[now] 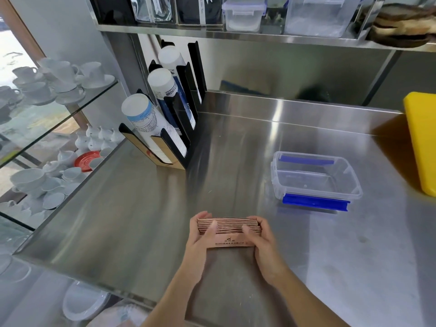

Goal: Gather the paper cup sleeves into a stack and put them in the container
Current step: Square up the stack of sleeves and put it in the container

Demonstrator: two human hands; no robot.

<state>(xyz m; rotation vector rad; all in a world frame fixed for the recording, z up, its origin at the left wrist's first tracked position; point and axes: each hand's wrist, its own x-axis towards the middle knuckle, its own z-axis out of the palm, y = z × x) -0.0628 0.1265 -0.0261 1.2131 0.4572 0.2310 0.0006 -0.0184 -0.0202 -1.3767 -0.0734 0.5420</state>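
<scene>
A stainless steel counter [236, 147] fills most of the view, with a steel shelf [259, 36] running above its back edge and carrying clear lidded tubs. To the left, glass shelves [59, 119] hold white cups, saucers and small teapots, with one red saucer among them. A yellow board [422, 142] leans at the counter's right edge. At the back left of the counter stands a black cup dispenser rack [179, 128] with three tilted columns of paper cups. Right of centre sits an open clear plastic container [354, 185] with blue clip latches, nothing visible inside it. Near the front edge, well apart from the container, both hands hold a stack of brown paper cup sleeves [230, 232] gathered on edge, its printed face towards the camera. The left hand [200, 241] clasps the stack's left end, thumb across the top edges, and the right hand [262, 241] clasps its right end in the same way. Whether the stack touches the counter cannot be told.
</scene>
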